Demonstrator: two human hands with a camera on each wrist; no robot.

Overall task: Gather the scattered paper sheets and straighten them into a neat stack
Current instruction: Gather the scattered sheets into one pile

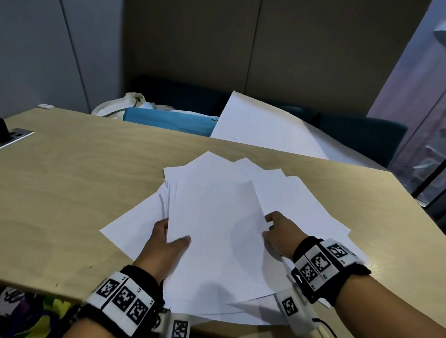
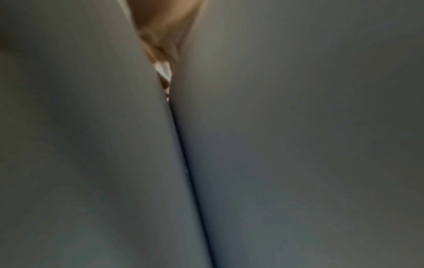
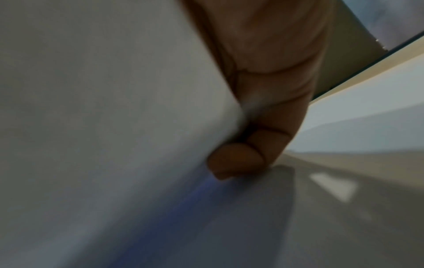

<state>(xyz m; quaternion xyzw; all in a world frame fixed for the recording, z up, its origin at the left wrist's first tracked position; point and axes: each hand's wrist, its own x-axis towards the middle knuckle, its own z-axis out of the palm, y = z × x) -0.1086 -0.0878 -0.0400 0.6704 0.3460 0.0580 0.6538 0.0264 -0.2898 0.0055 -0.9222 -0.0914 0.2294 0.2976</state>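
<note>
Several white paper sheets (image 1: 213, 221) lie fanned and overlapping on the wooden table (image 1: 57, 183). My left hand (image 1: 168, 240) grips the left edge of the upper sheets, thumb on top and fingers hidden beneath. My right hand (image 1: 278, 232) holds the right edge of the same sheets, fingers tucked under. In the right wrist view a curled finger (image 3: 236, 163) presses against the raised paper (image 3: 103, 108). The left wrist view shows only grey paper (image 2: 298, 145) close up and a sliver of hand (image 2: 165, 32).
A large white sheet (image 1: 267, 127) leans beyond the table's far edge, beside a blue folder (image 1: 170, 120) and a pale bag (image 1: 126, 104). A power socket panel (image 1: 5, 137) sits at the table's left. Dark seating (image 1: 358, 136) runs behind.
</note>
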